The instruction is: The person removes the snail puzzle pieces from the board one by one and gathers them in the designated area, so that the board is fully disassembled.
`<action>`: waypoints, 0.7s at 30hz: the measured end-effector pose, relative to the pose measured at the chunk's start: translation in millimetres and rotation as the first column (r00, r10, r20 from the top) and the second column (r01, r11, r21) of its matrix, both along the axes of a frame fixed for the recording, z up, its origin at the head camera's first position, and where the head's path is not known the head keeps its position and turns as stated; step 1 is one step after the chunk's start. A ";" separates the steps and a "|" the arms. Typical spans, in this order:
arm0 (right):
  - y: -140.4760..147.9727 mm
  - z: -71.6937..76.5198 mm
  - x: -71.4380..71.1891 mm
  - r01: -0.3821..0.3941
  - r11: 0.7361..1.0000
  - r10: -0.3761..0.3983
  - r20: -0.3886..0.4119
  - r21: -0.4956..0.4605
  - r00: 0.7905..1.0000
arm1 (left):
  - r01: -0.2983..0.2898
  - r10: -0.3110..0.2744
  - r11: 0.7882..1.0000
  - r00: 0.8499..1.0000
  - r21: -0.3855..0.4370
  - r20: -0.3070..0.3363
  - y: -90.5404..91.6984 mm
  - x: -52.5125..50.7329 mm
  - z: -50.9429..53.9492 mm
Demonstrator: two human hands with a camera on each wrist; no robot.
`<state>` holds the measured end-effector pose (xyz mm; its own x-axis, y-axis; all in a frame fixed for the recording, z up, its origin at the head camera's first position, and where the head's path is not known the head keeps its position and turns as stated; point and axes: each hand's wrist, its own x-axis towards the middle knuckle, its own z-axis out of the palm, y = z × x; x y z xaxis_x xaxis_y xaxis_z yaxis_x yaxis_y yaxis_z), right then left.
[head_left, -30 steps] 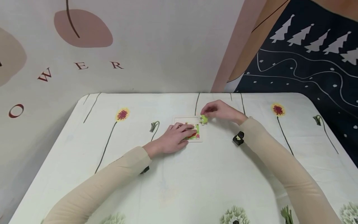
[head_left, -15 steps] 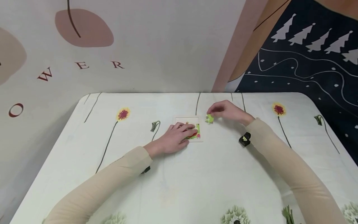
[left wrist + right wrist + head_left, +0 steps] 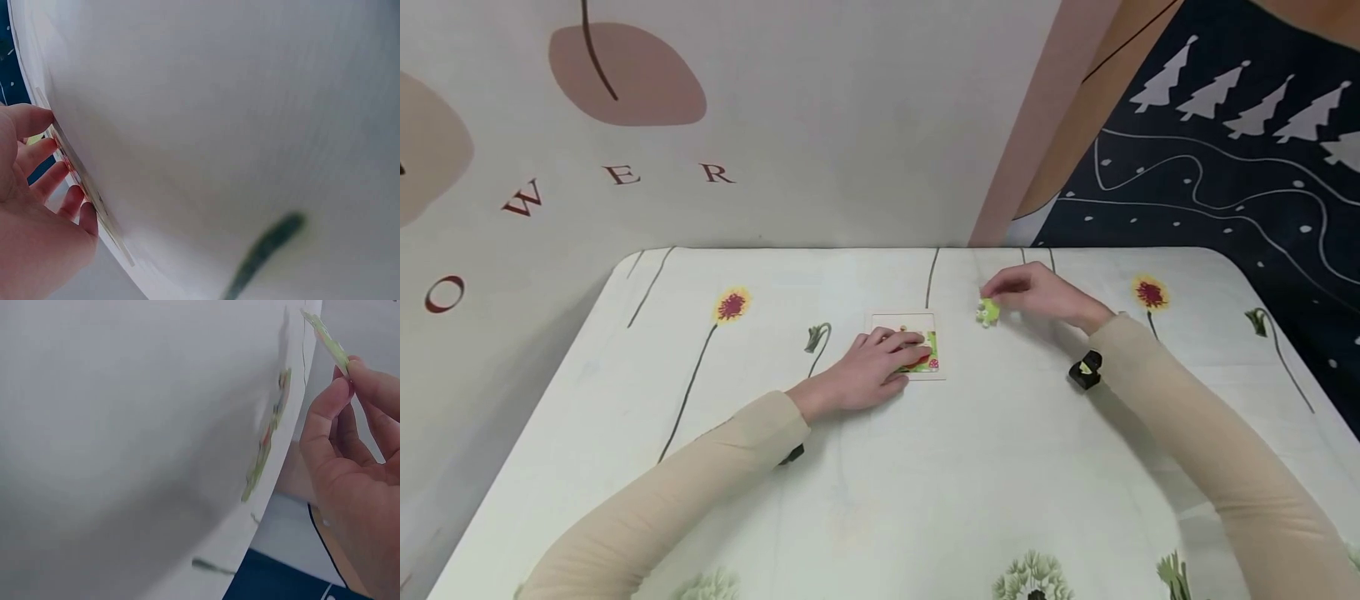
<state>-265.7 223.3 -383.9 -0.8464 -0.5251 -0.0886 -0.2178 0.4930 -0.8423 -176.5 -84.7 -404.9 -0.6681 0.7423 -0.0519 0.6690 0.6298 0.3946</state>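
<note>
Head view: left hand, fingers outstretched, covered much of the picture board, seemingly part-filled; right hand pinched a green piece off its right side, so at least one was out. Left wrist view: left hand touched the board; filled extent hidden. Right wrist view: piece gripped; jagged coloured strip lay on table, possibly more pieces.

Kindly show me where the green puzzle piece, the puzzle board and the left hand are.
Green puzzle piece [image 3: 987,313]: head view, middle of its visible green side.
Puzzle board [image 3: 917,321]: head view, bare pale strip along its far edge.
Left hand [image 3: 870,374]: head view, middle of its back.
</note>
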 end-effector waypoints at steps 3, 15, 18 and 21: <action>6.0 1.0 -1.5 0.030 0.999 -0.030 -0.014 0.015 0.999 | 0.000 0.000 1.000 1.000 -0.004 -0.008 0.6 0.1 -0.3; 28.8 4.3 -3.4 0.087 0.996 -0.087 -0.020 0.025 0.996 | 0.002 -0.002 1.000 1.000 0.003 -0.020 1.3 0.5 0.7; 34.2 5.7 -2.7 0.122 0.991 -0.122 -0.010 0.048 0.993 | 0.001 -0.001 1.000 1.000 0.004 -0.021 1.3 0.9 1.0; 39.7 5.7 -2.8 0.135 0.990 -0.135 -0.007 0.051 0.991 | -0.001 0.001 1.000 1.000 0.004 -0.014 1.4 1.3 1.6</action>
